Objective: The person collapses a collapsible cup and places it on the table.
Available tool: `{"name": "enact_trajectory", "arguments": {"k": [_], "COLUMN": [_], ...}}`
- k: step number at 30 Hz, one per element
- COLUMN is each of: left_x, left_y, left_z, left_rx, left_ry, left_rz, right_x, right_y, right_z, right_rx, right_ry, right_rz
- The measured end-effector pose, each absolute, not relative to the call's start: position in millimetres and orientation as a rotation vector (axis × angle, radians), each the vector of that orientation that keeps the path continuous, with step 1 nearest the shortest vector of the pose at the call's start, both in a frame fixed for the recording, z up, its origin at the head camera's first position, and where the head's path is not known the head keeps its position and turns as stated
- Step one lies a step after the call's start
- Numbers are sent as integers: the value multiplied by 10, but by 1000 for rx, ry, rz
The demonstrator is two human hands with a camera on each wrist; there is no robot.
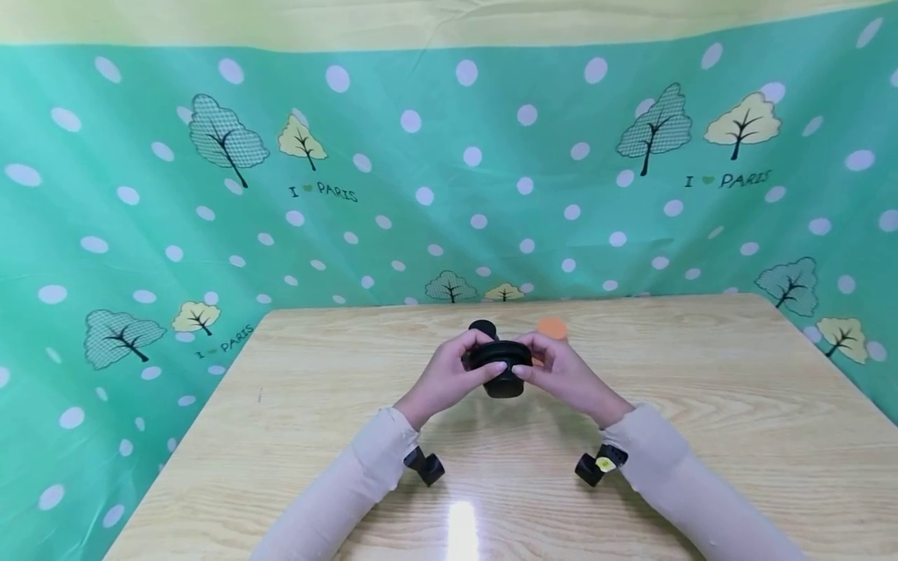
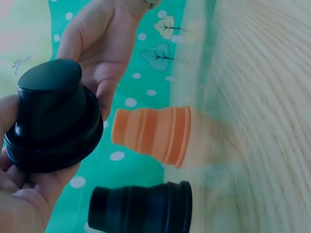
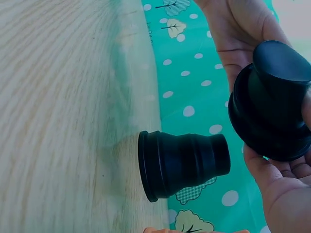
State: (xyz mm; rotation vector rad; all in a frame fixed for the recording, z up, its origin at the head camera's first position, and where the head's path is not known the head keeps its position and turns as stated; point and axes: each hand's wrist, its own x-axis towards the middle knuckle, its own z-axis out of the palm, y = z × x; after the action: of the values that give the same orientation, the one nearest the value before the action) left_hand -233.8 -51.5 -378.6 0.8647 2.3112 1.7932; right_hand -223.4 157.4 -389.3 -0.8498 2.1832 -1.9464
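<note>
Both hands hold a black collapsible cup (image 1: 503, 383) above the table, one at each side, with the thumbs on its near side. It looks partly folded, its rings bunched near the wide end, with the narrow end facing the wearer in the head view. The left hand (image 1: 449, 375) grips its left side; the right hand (image 1: 563, 379) grips its right. Behind them, a second black cup (image 3: 184, 162) and an orange cup (image 2: 150, 133) stand extended on the table, wide rims down. In the head view the hands partly cover both.
The wooden table (image 1: 337, 389) reaches back to a green dotted cloth (image 1: 393, 179) hanging behind it. A small black camera mount (image 1: 424, 465) sits on the left wrist, and another mount (image 1: 599, 463) on the right. A bright reflection lies near the front.
</note>
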Motion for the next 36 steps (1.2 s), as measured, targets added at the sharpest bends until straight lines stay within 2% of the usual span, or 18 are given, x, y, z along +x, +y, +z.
{"name": "enact_trajectory", "arguments": {"k": [14, 22, 29, 36], "left_x": [-2354, -2351, -2336, -2326], "left_y": [-490, -517, -491, -467], "left_z": [-3834, -3790, -3782, -3775], "left_rx": [775, 680, 722, 751], "left_ry": [2432, 2107, 2168, 2336], "left_rz": [1804, 1938, 1934, 1908], "right_x": [-2218, -2204, -2240, -2229], "right_y": [1549, 1590, 1594, 1566], "right_z": [-3931, -3858, -3882, -3911], "right_rx": [-860, -751, -795, -713], "right_ry": [2437, 2454, 2417, 2392], "right_rz": [-1882, -1994, -2041, -2063]}}
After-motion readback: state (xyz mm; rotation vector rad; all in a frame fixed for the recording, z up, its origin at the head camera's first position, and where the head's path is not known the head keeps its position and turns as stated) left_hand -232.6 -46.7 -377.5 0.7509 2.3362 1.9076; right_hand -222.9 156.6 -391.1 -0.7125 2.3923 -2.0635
